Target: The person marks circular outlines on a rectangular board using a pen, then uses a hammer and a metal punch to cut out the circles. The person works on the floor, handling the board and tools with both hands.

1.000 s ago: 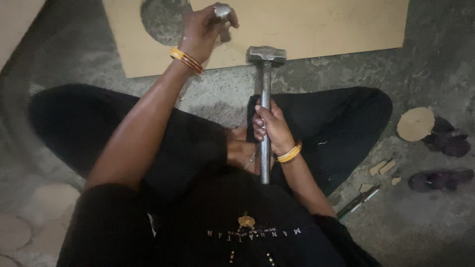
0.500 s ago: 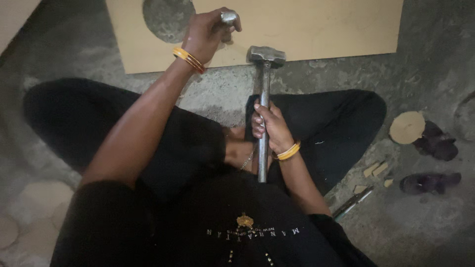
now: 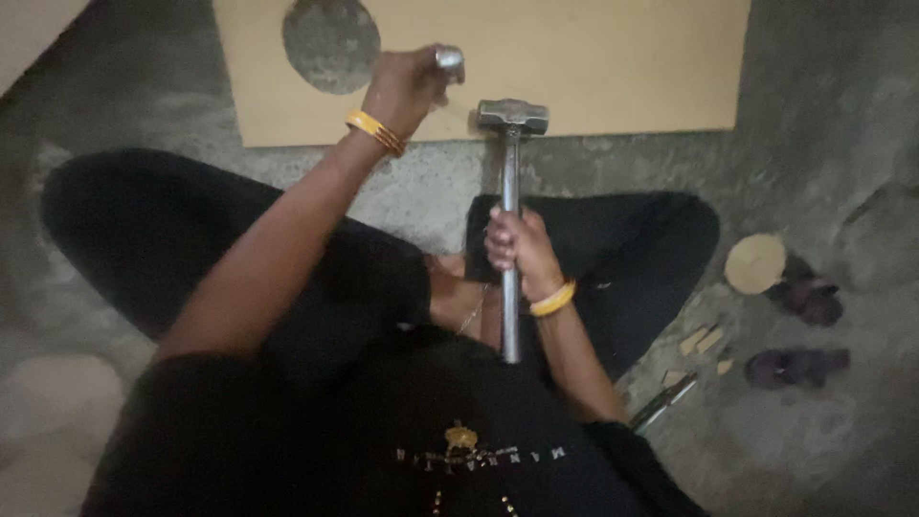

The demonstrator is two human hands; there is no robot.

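Hammer (image 3: 510,201) stands in the right hand (image 3: 517,251), which is closed tight around its metal handle; its grey head rests by the tan board (image 3: 593,67). Beside it, the left hand (image 3: 407,84) grips a shiny metal piece (image 3: 450,59), maybe a punch.

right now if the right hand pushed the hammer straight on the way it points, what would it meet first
Probably the tan board. The right hand grips the metal hammer by its handle, head pointing away from the body, already at the board's near edge. Whether the head touches it is unclear; depth is hard to judge.
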